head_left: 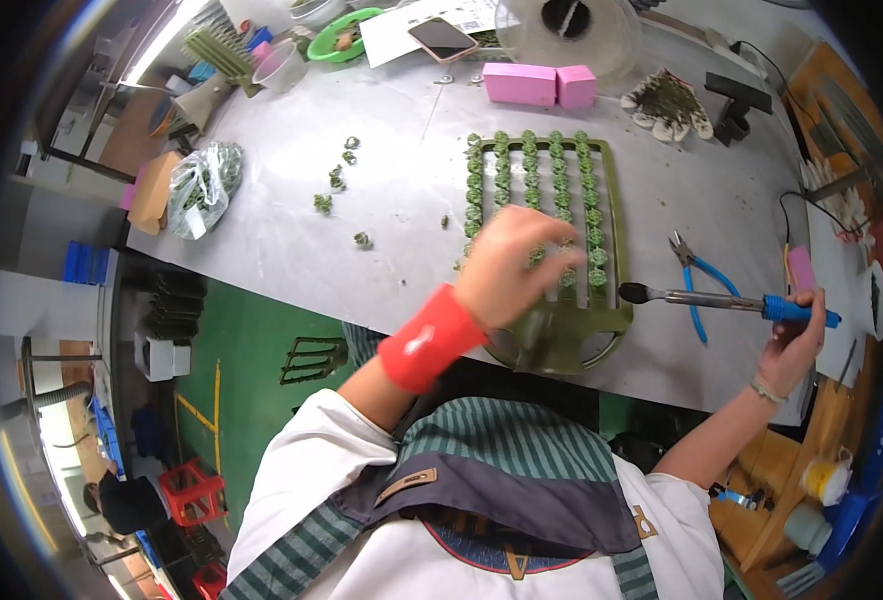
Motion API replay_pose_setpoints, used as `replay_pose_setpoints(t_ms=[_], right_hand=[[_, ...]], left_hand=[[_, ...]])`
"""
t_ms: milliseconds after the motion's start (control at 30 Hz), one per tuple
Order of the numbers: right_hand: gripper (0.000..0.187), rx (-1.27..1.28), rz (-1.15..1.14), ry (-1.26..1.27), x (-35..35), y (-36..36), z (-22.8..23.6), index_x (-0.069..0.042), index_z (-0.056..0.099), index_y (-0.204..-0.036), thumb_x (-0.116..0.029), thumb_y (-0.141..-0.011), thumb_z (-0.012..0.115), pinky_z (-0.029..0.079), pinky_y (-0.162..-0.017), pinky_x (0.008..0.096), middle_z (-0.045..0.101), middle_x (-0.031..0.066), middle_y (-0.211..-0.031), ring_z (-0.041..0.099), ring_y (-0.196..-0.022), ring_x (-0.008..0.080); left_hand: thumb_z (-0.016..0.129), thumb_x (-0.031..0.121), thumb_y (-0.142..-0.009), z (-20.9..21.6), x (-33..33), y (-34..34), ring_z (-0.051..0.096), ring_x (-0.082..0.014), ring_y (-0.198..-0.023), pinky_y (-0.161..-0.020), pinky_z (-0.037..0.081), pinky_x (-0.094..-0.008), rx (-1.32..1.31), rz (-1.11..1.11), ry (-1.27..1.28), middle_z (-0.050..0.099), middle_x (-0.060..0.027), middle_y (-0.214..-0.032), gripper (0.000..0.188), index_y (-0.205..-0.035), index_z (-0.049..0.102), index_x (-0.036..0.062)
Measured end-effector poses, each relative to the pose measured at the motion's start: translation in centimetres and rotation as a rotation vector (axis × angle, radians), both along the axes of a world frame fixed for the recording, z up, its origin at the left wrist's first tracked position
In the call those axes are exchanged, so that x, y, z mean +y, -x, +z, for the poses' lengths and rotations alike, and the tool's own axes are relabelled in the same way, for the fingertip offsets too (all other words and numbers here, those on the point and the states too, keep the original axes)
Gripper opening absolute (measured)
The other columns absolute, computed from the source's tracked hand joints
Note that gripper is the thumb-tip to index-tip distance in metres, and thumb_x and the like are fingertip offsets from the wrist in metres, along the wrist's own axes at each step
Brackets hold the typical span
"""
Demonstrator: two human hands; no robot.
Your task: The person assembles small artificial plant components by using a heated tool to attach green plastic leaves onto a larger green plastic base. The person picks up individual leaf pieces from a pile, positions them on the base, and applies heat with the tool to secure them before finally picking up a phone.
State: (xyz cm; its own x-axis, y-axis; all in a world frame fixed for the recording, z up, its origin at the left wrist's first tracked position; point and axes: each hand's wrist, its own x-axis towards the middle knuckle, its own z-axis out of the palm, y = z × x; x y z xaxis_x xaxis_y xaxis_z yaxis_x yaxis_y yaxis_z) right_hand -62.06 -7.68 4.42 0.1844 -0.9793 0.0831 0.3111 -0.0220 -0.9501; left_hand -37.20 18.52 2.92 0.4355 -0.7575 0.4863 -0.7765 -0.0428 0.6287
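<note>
My left hand (517, 262), with a red wristband, hovers over the near part of a green slatted plastic frame (618, 220). Its thumb and forefinger are bent but apart, slightly blurred, and nothing shows between them. Rows of small green artificial-looking rosettes (530, 170) line the slats; my hand hides some of them. At the right, my right hand (797, 345) is closed around the blue handle of a tool (707, 299) with a metal shaft and a dark rounded tip. That tip points left, close to the frame's near right corner.
Blue-handled pliers (697, 275) lie right of the frame. Loose rosettes (337, 178) are scattered left, near a plastic bag (205, 190). Behind stand pink blocks (520, 84), a phone (443, 40), a stained glove (668, 105) and a green basin (347, 36).
</note>
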Motion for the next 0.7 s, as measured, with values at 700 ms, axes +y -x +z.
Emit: replay_pose_setpoints(t_ms=[700], right_hand=[[0.028, -0.039, -0.045, -0.006, -2.4, -7.8, -0.5, -0.003, 0.063, -0.079, -0.028, -0.09, 0.066, 0.045, -0.049, 0.0224, 0.062, 0.0036, -0.066, 0.057, -0.052, 0.0107]], left_hand=[[0.067, 0.006, -0.086, 0.0, -3.0, -12.0, 0.064, -0.0111, -0.082, -0.077, 0.052, -0.0241, 0.509, 0.064, -0.088, 0.068, -0.0062, -0.09, 0.024, -0.109, 0.064, 0.0006]])
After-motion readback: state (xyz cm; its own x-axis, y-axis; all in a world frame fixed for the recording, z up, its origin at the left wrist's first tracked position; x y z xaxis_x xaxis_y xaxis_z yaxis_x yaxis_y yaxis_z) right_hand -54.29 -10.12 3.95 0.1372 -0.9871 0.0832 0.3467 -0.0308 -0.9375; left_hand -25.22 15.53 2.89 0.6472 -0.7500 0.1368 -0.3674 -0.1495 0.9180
